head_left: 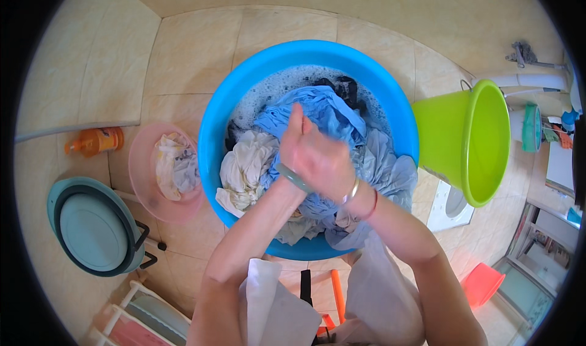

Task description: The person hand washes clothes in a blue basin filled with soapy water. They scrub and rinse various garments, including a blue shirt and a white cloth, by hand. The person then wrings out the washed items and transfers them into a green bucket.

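Observation:
My left hand (293,152), with a green bangle at its wrist, and my right hand (332,166), with a silver bangle and a red cord, press together, closed, above a big blue basin (212,132). A thumb points up; most fingers are hidden and blurred, so anything between them cannot be made out. Under and beyond the hands lies a bunched light blue cloth (326,105). Cream-white cloth (250,160) fills the basin's left side, pale bluish cloth (381,163) its right. Dark cloth (347,91) shows at the back, beside soapy water (278,85).
A pink basin (141,163) holding clothes stands left, near an orange bottle (97,141) and a grey-green basin (94,230). A lime-green bucket (442,132) lies tipped at the right. Farther right are a red tub (482,284) and a shelf (543,248). A white rack (131,312) stands lower left.

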A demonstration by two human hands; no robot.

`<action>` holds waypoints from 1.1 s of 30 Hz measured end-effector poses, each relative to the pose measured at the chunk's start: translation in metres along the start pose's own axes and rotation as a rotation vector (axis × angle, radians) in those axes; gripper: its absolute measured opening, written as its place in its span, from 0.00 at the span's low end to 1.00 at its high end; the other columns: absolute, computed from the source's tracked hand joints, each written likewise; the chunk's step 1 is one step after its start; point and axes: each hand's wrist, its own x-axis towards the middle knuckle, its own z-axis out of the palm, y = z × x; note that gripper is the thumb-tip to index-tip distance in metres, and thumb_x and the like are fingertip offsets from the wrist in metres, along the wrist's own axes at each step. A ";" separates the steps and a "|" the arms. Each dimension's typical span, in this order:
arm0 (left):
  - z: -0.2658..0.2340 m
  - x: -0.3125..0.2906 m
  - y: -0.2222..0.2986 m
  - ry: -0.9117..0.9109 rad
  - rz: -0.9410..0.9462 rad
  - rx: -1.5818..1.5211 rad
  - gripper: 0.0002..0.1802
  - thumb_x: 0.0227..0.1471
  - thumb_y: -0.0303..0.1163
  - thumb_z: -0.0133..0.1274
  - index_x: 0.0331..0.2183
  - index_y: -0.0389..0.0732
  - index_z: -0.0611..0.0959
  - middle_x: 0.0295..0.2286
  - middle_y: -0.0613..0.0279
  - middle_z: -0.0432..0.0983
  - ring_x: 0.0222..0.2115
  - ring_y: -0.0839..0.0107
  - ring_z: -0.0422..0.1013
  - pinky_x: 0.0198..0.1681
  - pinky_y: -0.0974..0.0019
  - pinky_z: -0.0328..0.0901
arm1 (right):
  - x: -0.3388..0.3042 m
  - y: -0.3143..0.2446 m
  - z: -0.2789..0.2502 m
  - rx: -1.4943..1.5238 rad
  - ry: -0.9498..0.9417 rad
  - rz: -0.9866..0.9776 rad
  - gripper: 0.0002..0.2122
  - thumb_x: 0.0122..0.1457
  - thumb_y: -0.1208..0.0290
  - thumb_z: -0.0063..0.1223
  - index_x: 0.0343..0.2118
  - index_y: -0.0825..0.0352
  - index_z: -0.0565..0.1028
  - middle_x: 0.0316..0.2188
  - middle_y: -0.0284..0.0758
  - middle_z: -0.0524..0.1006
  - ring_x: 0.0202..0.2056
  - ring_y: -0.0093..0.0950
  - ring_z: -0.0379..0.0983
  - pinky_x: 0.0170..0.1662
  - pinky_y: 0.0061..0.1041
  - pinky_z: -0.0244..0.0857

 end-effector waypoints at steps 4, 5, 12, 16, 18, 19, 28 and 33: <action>0.037 -0.006 -0.022 0.550 0.078 0.334 0.16 0.60 0.46 0.45 0.28 0.45 0.75 0.27 0.72 0.67 0.30 0.80 0.62 0.34 0.70 0.58 | 0.021 0.061 0.005 0.043 0.060 0.526 0.15 0.59 0.69 0.51 0.17 0.71 0.70 0.14 0.48 0.67 0.16 0.45 0.65 0.18 0.34 0.58; 0.031 -0.006 -0.021 0.463 0.063 0.302 0.15 0.59 0.44 0.45 0.32 0.43 0.77 0.30 0.72 0.67 0.33 0.81 0.61 0.36 0.71 0.58 | 0.018 0.060 0.007 -0.002 0.070 0.501 0.16 0.60 0.68 0.50 0.17 0.71 0.70 0.14 0.49 0.68 0.17 0.46 0.66 0.18 0.36 0.59; -0.049 0.010 0.004 -0.041 -0.115 -0.021 0.15 0.60 0.43 0.44 0.22 0.50 0.72 0.20 0.67 0.69 0.24 0.73 0.66 0.27 0.68 0.60 | -0.005 -0.033 0.011 0.092 -0.065 0.237 0.09 0.59 0.72 0.48 0.24 0.71 0.70 0.19 0.41 0.72 0.20 0.42 0.70 0.19 0.35 0.62; 0.039 -0.016 -0.013 0.589 -0.087 -0.017 0.12 0.61 0.40 0.43 0.32 0.48 0.79 0.29 0.69 0.76 0.31 0.76 0.71 0.35 0.72 0.65 | 0.007 0.042 0.006 -0.140 -0.074 0.230 0.13 0.60 0.71 0.49 0.20 0.71 0.69 0.16 0.47 0.69 0.19 0.46 0.68 0.19 0.37 0.60; 0.006 -0.008 -0.029 0.383 -0.020 0.138 0.14 0.61 0.39 0.42 0.41 0.44 0.79 0.37 0.71 0.76 0.39 0.78 0.70 0.43 0.72 0.64 | 0.010 0.068 0.010 -0.168 0.004 0.312 0.12 0.60 0.71 0.49 0.20 0.71 0.69 0.17 0.47 0.70 0.19 0.45 0.69 0.19 0.37 0.61; 0.007 -0.007 -0.028 0.409 -0.032 0.180 0.14 0.61 0.39 0.42 0.41 0.44 0.78 0.37 0.72 0.76 0.39 0.79 0.70 0.43 0.72 0.64 | 0.005 0.073 0.014 -0.194 0.012 0.333 0.11 0.59 0.71 0.49 0.22 0.70 0.70 0.18 0.45 0.71 0.19 0.42 0.71 0.20 0.36 0.62; -0.026 0.001 -0.007 0.149 -0.081 -0.001 0.15 0.60 0.40 0.43 0.23 0.47 0.69 0.17 0.70 0.62 0.20 0.76 0.60 0.24 0.71 0.57 | -0.010 -0.023 0.007 0.069 -0.086 0.194 0.06 0.53 0.72 0.53 0.25 0.68 0.70 0.20 0.41 0.71 0.20 0.39 0.72 0.23 0.34 0.66; 0.010 -0.014 -0.037 0.374 -0.081 -0.023 0.15 0.61 0.39 0.41 0.39 0.41 0.78 0.38 0.70 0.74 0.39 0.78 0.68 0.42 0.72 0.64 | 0.012 0.054 0.006 -0.089 0.039 0.397 0.16 0.61 0.71 0.48 0.17 0.71 0.67 0.15 0.49 0.67 0.19 0.48 0.67 0.20 0.38 0.59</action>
